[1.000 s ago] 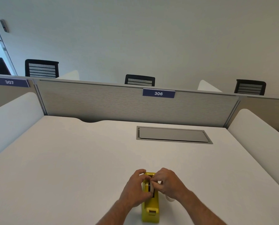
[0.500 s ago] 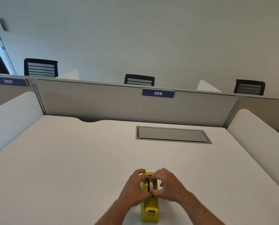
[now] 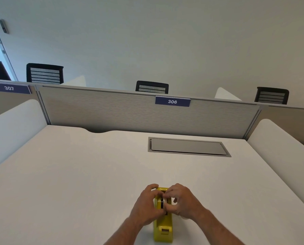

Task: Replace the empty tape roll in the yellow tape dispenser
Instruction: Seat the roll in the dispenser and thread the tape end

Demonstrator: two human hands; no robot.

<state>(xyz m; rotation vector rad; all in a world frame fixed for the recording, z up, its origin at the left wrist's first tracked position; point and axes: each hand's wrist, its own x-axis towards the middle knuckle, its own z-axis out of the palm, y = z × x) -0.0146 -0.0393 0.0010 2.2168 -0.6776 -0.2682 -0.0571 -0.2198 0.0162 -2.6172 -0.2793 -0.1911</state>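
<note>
The yellow tape dispenser (image 3: 163, 228) stands on the white desk (image 3: 77, 183) near its front edge, cutter end towards me. A tape roll (image 3: 161, 202) with a dark core sits in the dispenser's cradle, mostly covered by fingers. My left hand (image 3: 146, 207) wraps the dispenser's left side and pinches the roll. From the right, my right hand (image 3: 181, 202) grips the same roll with thumb and fingertips. A small pale object (image 3: 184, 218) peeks out under my right wrist; I cannot tell what it is.
A grey cable hatch (image 3: 188, 147) is set into the desk behind the dispenser. A grey partition (image 3: 112, 112) with the label 306 closes the back. White side panels (image 3: 11, 124) flank the desk, and black chairs (image 3: 44, 73) stand beyond.
Both hands stay on the roll in the dispenser; the fingers have shifted slightly, with my right fingertips now curled over the top of the roll.
</note>
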